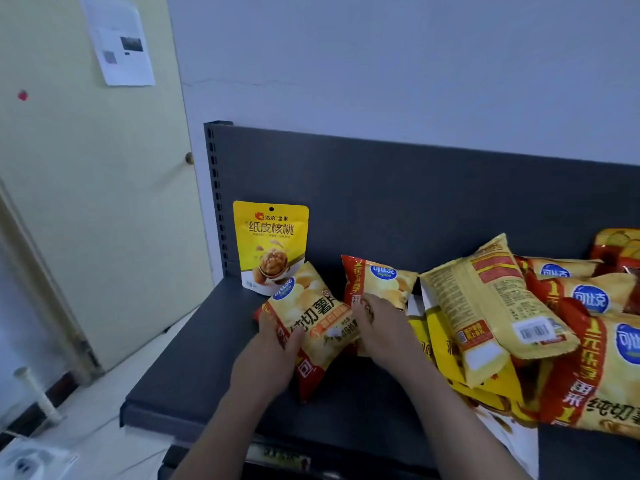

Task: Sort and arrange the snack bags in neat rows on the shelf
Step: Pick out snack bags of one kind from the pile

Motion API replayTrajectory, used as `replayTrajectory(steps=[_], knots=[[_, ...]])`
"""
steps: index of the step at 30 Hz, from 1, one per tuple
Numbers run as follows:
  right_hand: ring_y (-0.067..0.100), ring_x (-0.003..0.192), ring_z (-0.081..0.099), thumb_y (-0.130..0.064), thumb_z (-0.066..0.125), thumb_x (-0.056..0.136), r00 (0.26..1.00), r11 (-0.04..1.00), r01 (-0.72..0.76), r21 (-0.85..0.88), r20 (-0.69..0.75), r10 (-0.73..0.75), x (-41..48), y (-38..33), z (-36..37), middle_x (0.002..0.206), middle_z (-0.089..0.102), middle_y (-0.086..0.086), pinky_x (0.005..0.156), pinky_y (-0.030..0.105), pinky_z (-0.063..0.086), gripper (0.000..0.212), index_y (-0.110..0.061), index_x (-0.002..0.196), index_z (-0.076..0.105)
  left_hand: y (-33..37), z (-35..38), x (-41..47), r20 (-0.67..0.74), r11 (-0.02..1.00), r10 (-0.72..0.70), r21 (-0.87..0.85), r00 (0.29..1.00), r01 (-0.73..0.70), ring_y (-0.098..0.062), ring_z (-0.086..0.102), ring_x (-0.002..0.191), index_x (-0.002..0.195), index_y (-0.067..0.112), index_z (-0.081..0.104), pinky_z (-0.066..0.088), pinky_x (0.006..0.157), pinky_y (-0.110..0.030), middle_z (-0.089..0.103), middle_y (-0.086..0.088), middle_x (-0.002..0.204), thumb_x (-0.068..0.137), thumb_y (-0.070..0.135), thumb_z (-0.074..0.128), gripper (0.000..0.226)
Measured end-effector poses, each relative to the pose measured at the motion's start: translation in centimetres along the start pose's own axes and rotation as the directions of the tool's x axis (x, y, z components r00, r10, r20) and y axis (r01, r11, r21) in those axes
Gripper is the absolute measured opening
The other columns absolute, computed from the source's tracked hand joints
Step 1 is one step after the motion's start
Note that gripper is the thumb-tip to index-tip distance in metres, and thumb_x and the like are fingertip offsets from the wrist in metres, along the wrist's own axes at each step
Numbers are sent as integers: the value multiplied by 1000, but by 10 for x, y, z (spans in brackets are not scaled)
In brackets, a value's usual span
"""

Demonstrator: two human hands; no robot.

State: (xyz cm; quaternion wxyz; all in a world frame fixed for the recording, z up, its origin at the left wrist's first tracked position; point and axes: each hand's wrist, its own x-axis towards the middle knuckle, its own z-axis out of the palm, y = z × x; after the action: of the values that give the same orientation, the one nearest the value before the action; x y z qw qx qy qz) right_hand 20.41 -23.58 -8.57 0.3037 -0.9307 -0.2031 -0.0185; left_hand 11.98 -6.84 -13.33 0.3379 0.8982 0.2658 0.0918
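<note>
Both hands (273,355) grip chip bag (311,327); shelf (194,386) left bare.

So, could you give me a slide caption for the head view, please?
Both hands grip a chip bag on the dark shelf, beside an upright walnut pouch.

The right frame edge cuts off the heaped snack bags (585,344) and a red packet (620,251), while the left hand (268,355) covers a chip bag's (311,317) lower left corner, its white label smeared, and print on the wall paper (119,43) stays unreadable.
</note>
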Motion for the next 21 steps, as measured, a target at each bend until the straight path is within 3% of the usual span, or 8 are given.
replayTrajectory(steps=[3,5,7,9,11,14,18,21], knots=[[28,102,56,-34,44,100,992,994,-101,35,-76,103,9,13,-2,105,59,8,73,33,41,28,-9,106,56,-2,4,9,-101,998,57,45,993,-53,-34,47,124,142,15,30,43,98,-44,44,-15,140,89,63,43,73],[28,118,48,-32,46,99,986,991,-128,47,-101,132,14,19,-4,122,52,11,85,33,41,29,-9,115,54,7,4,17,-128,971,205,149,970,-186,-32,27,142,150,17,27,29,113,-44,25,-14,156,87,70,33,82],[29,136,32,-29,46,100,982,989,-148,7,-122,147,17,20,-10,139,42,17,103,33,33,37,-9,131,50,25,1,30,-47,901,367,265,929,-343,-26,3,150,153,29,18,11,120,-44,6,-4,163,82,73,11,84],[31,137,27,-28,45,100,984,984,-163,-73,-85,157,22,22,-14,137,47,20,106,34,28,38,-9,132,50,43,1,41,75,836,444,323,893,-443,-22,-10,150,152,39,19,-1,121,-48,0,4,164,90,69,12,69],[30,133,33,-27,47,99,984,982,-178,-68,-30,177,28,29,-14,131,51,19,104,35,31,39,-10,134,48,53,3,47,153,817,441,340,884,-466,-21,-7,150,146,40,34,-2,121,-49,9,6,163,98,60,23,53],[29,130,40,-27,51,97,987,986,-158,-48,15,159,33,39,-13,135,48,16,106,36,37,50,-18,145,39,54,6,47,180,842,386,331,905,-425,-22,3,150,139,34,46,7,121,-46,19,4,160,100,53,29,46],[23,109,58,-25,56,94,988,989,-149,1,28,149,42,47,-15,129,51,10,92,36,51,55,-22,144,33,52,-3,57,205,862,314,347,927,-369,-26,11,148,128,25,58,17,119,-44,29,-1,157,100,44,35,41],[21,107,60,-32,57,93,978,979,-203,26,61,201,51,55,-17,129,55,7,90,38,54,59,-18,144,31,68,-14,62,242,832,214,462,946,-306,-31,31,136,107,15,65,29,112,-43,48,-7,135,98,42,35,41]])
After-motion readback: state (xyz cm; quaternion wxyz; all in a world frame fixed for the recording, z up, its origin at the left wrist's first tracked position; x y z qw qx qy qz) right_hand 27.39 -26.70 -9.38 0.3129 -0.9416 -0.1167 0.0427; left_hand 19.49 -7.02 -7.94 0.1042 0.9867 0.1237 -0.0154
